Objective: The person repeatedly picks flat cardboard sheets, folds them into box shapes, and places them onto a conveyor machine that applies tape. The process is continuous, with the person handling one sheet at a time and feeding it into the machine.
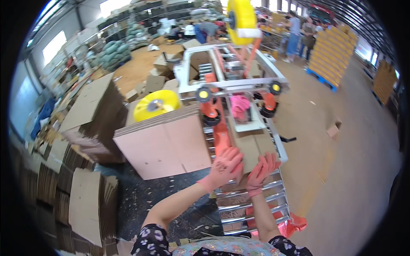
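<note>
My left hand [226, 167], in a pink glove, lies against the near left corner of a brown cardboard box [253, 147], with its fingers stretched forward. At the box's near right corner, my right hand [261, 173] wears the same kind of glove and has its fingers extended upward. The box rests on a roller conveyor [241, 220] and its far end reaches under a carton sealing machine [232, 89]. A large yellow tape roll [242, 21] is mounted on top of the machine. Beneath its crossbar lies a crumpled pink cloth [240, 106].
Flattened cartons [164, 145] lean left of the conveyor, near another yellow tape roll [156, 106]. More carton stacks [87, 205] stand further left. A black crank handle [288, 139] juts out on the right. Beyond are a loaded blue pallet [322, 80] and several people.
</note>
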Tool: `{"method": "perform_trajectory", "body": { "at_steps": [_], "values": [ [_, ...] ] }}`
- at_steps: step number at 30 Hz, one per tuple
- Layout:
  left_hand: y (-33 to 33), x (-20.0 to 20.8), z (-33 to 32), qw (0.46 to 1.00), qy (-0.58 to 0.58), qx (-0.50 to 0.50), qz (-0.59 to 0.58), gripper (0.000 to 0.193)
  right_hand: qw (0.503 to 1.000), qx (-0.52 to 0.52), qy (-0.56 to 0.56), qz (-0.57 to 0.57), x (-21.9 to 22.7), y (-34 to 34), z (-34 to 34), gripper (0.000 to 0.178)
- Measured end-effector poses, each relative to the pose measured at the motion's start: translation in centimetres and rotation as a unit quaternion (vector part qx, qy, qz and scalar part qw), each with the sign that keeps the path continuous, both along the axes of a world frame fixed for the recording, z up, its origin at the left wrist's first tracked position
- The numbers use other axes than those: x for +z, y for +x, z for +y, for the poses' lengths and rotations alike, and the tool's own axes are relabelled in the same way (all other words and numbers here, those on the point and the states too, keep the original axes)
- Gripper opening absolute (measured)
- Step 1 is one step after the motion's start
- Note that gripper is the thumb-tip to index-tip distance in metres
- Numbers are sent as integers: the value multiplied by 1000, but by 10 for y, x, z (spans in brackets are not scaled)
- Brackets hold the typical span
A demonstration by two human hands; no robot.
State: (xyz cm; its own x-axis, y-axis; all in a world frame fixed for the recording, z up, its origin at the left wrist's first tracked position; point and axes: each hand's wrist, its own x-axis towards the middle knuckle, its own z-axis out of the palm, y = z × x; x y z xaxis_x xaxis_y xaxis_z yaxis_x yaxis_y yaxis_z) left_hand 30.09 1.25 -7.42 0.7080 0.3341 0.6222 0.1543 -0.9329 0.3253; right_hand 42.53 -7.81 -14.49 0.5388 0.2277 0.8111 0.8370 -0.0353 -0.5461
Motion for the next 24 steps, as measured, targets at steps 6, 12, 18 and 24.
{"method": "perform_trajectory", "body": {
  "at_steps": [6,12,18,24],
  "values": [
    [-156,-22,62,942,-104,297,112,40,908,278,-185,-252,98,-143,205,51],
    [-266,49,99,928,121,323,139,49,813,445,-220,-305,101,-155,177,36],
    [-270,101,110,903,11,361,235,45,781,588,-100,-186,119,-147,54,13],
    [-278,104,-53,864,-32,376,332,28,469,868,-163,5,215,-88,-49,13]
  ]
}}
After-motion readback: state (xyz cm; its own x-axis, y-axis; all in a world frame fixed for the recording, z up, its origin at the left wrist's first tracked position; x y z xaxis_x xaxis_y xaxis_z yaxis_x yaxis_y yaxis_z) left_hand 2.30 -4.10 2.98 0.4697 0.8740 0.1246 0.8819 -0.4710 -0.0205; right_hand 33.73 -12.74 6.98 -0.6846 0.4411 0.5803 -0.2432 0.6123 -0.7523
